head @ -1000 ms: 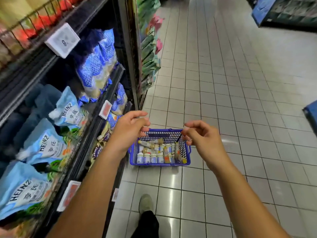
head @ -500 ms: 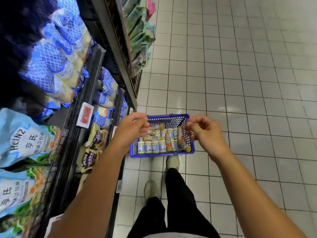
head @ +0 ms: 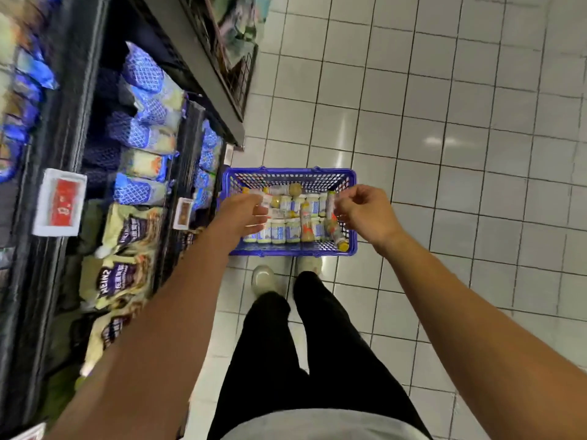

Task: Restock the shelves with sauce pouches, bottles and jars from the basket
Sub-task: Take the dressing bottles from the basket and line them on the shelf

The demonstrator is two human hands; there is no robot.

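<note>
A blue plastic basket (head: 287,251) stands on the tiled floor just past my shoes. Inside it are rows of white-labelled jars (head: 279,232) and a few bottles (head: 337,237), some lying on their sides. My left hand (head: 243,214) hovers over the basket's left side, its fingers loosely bent above a lying bottle, and I see nothing gripped in it. Over the right side hangs my right hand (head: 365,214), fingers loosely curled and empty. Motion blur hides whether either hand touches a bottle.
A dark shelf unit (head: 63,128) runs along the left, holding blue netted pouches (head: 149,90) and dark-labelled Heinz pouches (head: 127,231), with a red price tag (head: 60,201) on its edge. My shoes (head: 262,279) stand against the basket. White floor tiles (head: 476,154) spread to the right.
The view has tilted down and closer to the basket. Both hands have lowered from above the basket's near rim to right over its contents. Nothing was picked up.
</note>
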